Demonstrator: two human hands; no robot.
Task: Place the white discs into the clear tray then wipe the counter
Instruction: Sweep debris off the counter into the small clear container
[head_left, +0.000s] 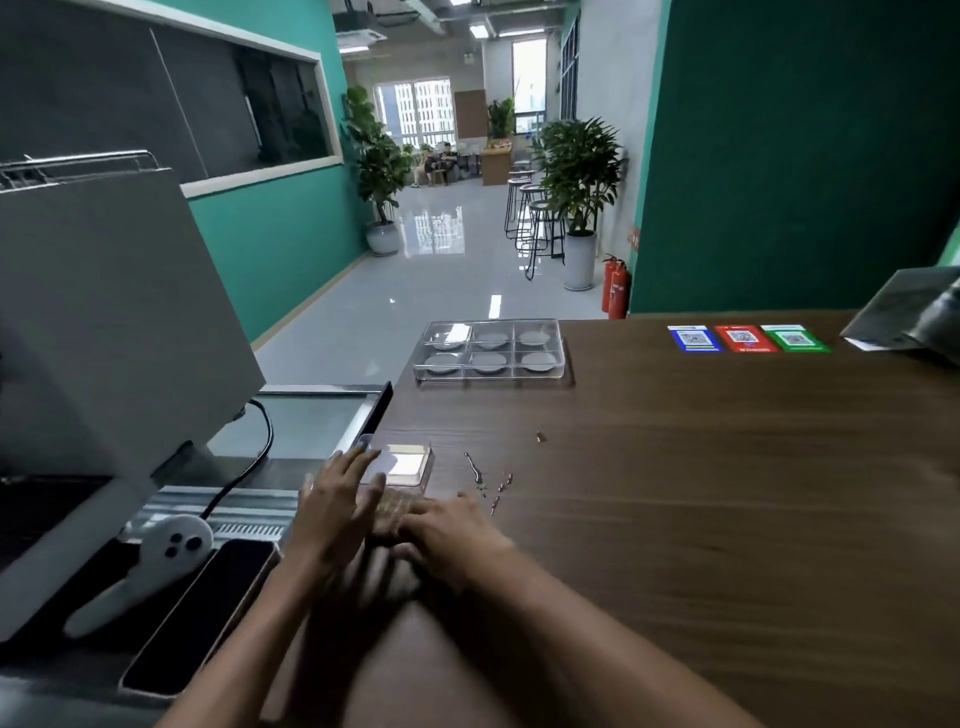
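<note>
The clear tray (423, 370) sits at the counter's far left edge, and each of its six compartments holds a white disc (487, 361). Near the front, a brown waffle-textured cloth (393, 512) lies on the wooden counter (675, 493) between my hands. My right hand (447, 530) presses on the cloth's right side with its fingers curled over it. My left hand (335, 512) has its fingers spread, reaching over the cloth's left edge to a small clear box (408, 464). Streaks of spilled liquid (475, 470) lie just right of the cloth.
A grey machine (104, 322) with a black cable stands to the left, below counter level. A white controller (156, 561) and a dark phone (202, 613) lie beside it. Three coloured QR-code cards (748, 339) and a tilted stand (904, 317) are at the far right.
</note>
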